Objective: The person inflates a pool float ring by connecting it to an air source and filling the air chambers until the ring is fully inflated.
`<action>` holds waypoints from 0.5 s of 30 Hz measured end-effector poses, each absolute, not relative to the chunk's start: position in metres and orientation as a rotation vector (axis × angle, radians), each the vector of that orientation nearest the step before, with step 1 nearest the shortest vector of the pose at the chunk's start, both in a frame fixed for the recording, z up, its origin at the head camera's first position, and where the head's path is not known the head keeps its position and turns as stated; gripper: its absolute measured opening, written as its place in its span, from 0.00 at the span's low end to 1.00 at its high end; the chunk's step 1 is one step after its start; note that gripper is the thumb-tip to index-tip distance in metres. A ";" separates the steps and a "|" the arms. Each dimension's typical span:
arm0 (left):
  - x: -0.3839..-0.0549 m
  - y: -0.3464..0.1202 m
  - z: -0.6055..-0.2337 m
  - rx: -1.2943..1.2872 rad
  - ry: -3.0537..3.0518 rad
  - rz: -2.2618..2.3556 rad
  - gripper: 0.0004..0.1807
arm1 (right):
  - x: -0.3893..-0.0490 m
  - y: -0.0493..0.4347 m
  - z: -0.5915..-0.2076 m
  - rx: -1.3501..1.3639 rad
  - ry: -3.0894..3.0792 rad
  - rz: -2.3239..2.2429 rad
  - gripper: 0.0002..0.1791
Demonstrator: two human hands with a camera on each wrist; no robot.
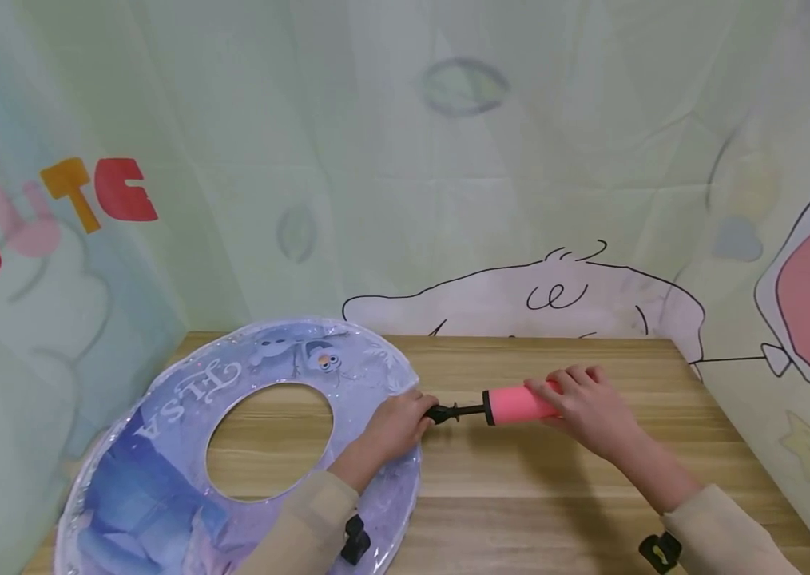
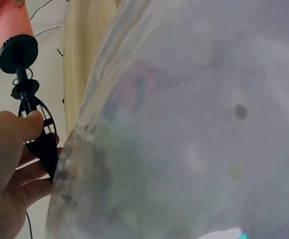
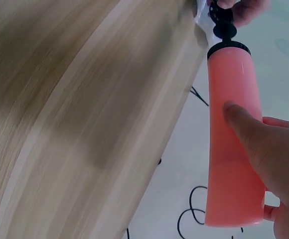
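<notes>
My right hand [image 1: 595, 411] grips the pink barrel of a hand air pump [image 3: 234, 144], thumb along its side. At the pump's other end, my left hand [image 1: 394, 423] pinches the black nozzle end [image 2: 41, 132] between thumb and fingers, right at the edge of an inflated swim ring [image 1: 369, 375]. A short black rod shows between the barrel's black cap and that end. The ring is purple-blue and see-through, with "ELSA" lettering and a snowman print, and it lies on the left of the table. Where the pump tip meets the ring is hidden behind my left fingers.
The wood-grain table [image 1: 491, 519] runs back to a printed cloth backdrop [image 1: 391, 176]. Cloth walls also stand at the left and right, with coloured letters on one and a balloon drawing on the other. A black device is strapped at each wrist.
</notes>
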State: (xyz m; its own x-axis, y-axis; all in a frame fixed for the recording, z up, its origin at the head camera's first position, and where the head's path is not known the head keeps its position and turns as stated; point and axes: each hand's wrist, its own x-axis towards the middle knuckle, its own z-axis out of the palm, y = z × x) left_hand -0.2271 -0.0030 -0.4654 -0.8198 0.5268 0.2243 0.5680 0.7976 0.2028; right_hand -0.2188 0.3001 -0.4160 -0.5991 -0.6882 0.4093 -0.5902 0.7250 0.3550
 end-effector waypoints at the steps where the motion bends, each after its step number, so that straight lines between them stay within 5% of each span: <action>1: -0.227 -0.003 -0.465 -0.863 -2.834 -0.391 0.13 | -0.219 0.296 -0.417 0.973 -2.405 -0.253 0.34; 15: -0.225 -0.002 -0.464 -0.886 -2.790 -0.447 0.10 | -0.222 0.266 -0.427 1.017 -2.360 -0.257 0.33</action>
State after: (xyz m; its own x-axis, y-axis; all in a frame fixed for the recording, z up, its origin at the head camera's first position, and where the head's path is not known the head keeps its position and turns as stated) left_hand -0.2253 -0.0018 -0.4641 -0.8064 0.5319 0.2585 0.5861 0.7774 0.2286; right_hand -0.2219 0.2661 -0.4269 -0.5613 -0.7176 0.4123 -0.6122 0.6953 0.3766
